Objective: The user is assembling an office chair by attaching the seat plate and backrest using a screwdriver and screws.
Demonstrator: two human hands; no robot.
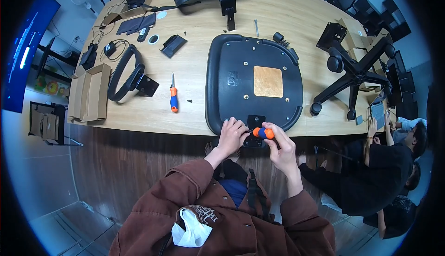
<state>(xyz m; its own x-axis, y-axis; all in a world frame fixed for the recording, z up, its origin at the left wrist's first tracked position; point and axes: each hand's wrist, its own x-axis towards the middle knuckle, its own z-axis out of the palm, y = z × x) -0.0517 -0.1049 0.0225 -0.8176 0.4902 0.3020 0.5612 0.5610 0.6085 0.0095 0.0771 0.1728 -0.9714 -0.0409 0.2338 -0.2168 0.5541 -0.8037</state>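
And at the near edge of the tabletop (pixel 153 110) lies a rounded black seat (pixel 225 91), the right hand (pixel 282 149) gripping an orange-and-blue screwdriver (pixel 263 133) over its flat black bracket (pixel 256 120), left hand (pixel 232 136) bunched alongside, hold unclear.

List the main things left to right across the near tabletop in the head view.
Open brown cardboard box, black looped armrest, loose orange-and-blue-handled screwdriver, small dark screw, black rounded chair seat, black wheeled chair base.
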